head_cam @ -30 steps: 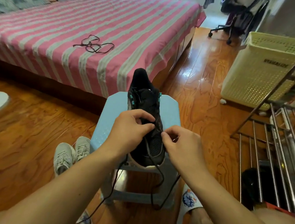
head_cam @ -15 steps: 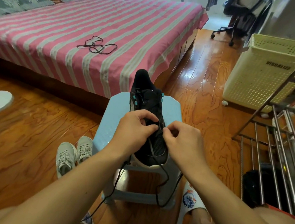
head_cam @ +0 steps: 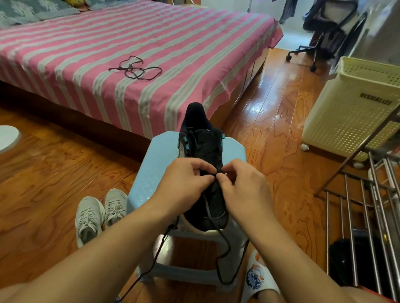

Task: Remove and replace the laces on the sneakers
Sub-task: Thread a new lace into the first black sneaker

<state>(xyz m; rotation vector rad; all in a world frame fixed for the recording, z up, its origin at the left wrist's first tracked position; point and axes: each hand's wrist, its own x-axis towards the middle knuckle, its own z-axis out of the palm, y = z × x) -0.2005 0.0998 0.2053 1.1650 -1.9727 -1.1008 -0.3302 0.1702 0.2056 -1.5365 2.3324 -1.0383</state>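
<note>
On a light-blue plastic stool [head_cam: 155,162] near the camera stood a black sneaker [head_cam: 204,142], toe nearest. Both hands met over its middle: left hand [head_cam: 182,181] and right hand [head_cam: 244,188] each pinched the black lace [head_cam: 225,246], whose ends dangled below. Far left, another black lace [head_cam: 136,68] lay on the striped bed [head_cam: 82,46].

Two bare forearms, no sleeves, no watch, no rings on left hand [head_cam: 184,182] or right hand [head_cam: 243,190]. Bare knees low in view. On right foot, white slipper [head_cam: 257,279] with blue and orange printed picture on top.
</note>
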